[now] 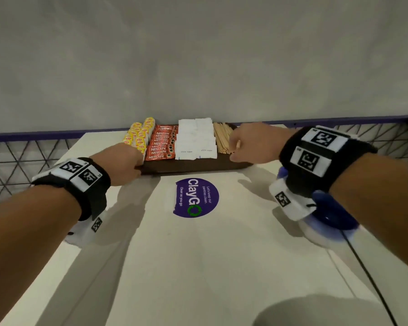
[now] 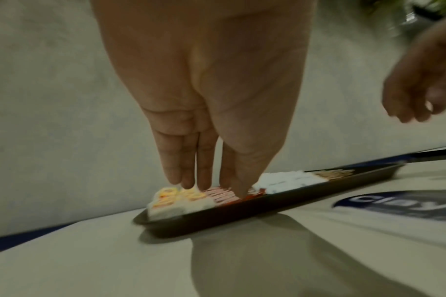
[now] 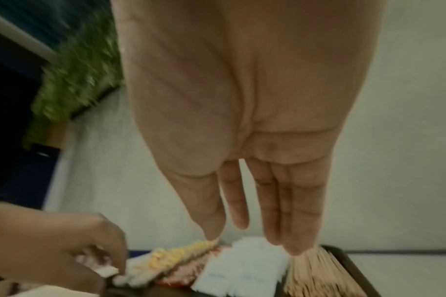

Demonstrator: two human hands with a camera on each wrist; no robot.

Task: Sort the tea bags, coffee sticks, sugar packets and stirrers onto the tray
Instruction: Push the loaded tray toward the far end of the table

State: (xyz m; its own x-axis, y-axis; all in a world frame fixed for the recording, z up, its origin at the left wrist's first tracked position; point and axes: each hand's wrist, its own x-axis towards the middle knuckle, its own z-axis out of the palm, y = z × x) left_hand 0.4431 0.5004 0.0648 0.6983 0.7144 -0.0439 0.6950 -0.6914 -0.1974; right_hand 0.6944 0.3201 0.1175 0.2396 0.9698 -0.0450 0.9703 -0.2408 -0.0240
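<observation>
Tray (image 1: 193, 167) long axis left-right; stirrers (image 1: 222, 137) point front-back. Left hand (image 1: 121, 161), right hand (image 1: 254, 143): grip relaxed, holding nothing.

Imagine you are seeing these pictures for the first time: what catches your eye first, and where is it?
First, the dark tray at the counter's far edge by the wall, filled in neat rows: yellow tea bags on the left, then red coffee sticks, white sugar packets and wooden stirrers. The left hand and right hand flank it, and a purple ClayGo sticker lies just in front.
</observation>
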